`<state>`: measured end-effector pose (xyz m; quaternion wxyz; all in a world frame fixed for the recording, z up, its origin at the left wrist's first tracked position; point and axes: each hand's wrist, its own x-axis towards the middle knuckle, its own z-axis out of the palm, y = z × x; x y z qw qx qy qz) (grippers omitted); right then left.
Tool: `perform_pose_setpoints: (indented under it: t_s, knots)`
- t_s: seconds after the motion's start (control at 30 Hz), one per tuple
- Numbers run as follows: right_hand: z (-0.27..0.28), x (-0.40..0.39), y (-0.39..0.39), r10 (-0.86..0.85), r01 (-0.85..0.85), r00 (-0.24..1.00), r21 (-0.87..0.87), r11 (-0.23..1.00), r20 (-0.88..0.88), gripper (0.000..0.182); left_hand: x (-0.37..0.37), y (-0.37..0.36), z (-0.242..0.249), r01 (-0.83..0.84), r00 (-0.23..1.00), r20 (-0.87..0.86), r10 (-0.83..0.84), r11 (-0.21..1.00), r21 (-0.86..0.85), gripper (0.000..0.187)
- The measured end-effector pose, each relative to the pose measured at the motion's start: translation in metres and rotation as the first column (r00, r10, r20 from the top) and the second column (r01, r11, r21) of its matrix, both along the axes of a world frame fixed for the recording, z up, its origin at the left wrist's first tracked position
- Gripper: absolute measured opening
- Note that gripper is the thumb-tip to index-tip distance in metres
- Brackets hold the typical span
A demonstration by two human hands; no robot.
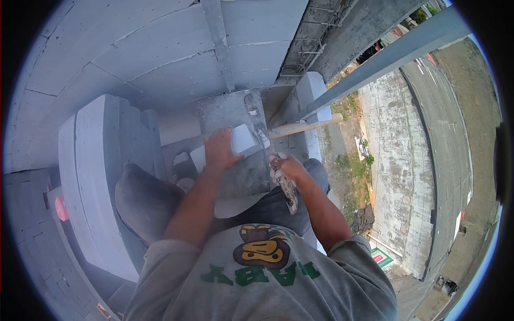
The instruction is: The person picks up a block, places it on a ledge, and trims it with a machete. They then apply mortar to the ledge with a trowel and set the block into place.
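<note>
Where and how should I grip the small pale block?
Likely over its middle, from above and the near side: the pale block is elongated, the left hand spans it there, and the tool is by its right end.

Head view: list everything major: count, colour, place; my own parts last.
Small rectangular block: 1, pale grey, under left hand
Long narrow hand tool: 1, mottled brown-white, in right hand
Large slab-shaped blocks: several, grey, left
Block wall: 1, grey, ahead
Flat work surface: 1, grey, beneath block
Round pole: 1, tan, right of tool
Straight beam: 1, grey, upper right
Concrete-looking strip: 1, pale grey, right
T-shirt: 1, grey, bottom
Trouser legs: 2, dark, left and right
Left hand: 1, bare, on small block
Right hand: 1, bare, around tool
</note>
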<state>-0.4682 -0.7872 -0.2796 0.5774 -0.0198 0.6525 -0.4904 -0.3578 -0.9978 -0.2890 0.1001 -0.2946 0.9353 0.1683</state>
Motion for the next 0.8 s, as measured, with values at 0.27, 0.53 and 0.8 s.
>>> perform_pose_setpoints:
  t_s: [0.27, 0.53, 0.8]
  knots:
    - [0.045, -0.029, 0.001, -0.135, 0.173, 0.747, -0.007, 0.985, -0.651, 0.024, 0.000, 0.002, -0.001, -0.005, 1.000, -0.006, 0.005, 1.000, -0.015, 0.093]
    - [0.014, 0.025, -0.017, 0.650, -0.291, 0.377, 0.582, 0.759, -0.660, 0.032, 0.002, 0.007, -0.002, -0.016, 1.000, 0.012, 0.016, 0.998, -0.057, 0.094]
    - [0.088, 0.024, -0.037, 0.358, 0.015, 0.504, 0.422, 0.906, -0.786, 0.035, 0.006, 0.012, -0.003, -0.006, 0.998, -0.055, 0.002, 0.997, -0.075, 0.092]
